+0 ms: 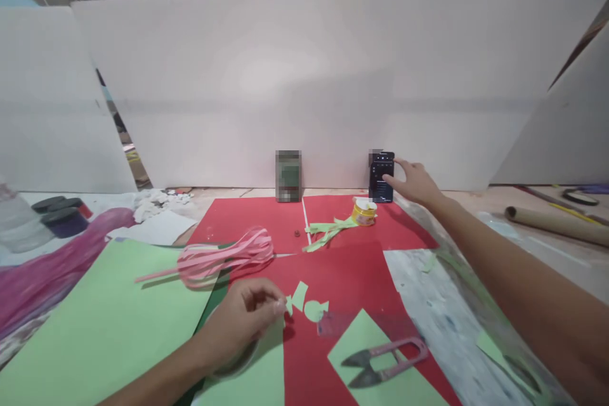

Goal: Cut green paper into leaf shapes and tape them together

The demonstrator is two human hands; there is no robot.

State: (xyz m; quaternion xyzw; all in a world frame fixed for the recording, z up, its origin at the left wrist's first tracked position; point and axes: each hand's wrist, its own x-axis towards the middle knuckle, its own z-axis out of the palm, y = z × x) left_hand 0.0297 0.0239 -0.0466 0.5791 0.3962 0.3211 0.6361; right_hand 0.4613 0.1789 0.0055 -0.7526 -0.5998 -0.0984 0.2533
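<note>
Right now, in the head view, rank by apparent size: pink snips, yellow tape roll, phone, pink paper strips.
1. pink paper strips
2. pink snips, though nearness to the camera inflates them
3. phone
4. yellow tape roll

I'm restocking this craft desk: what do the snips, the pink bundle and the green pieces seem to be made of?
Snips: dark metal blades, matte pinkish handle loop, probably plastic-coated. Pink bundle: thin paper strips, matte, curling. Small green cutouts at the left hand: matte craft paper, flat with clean cut edges.
</note>
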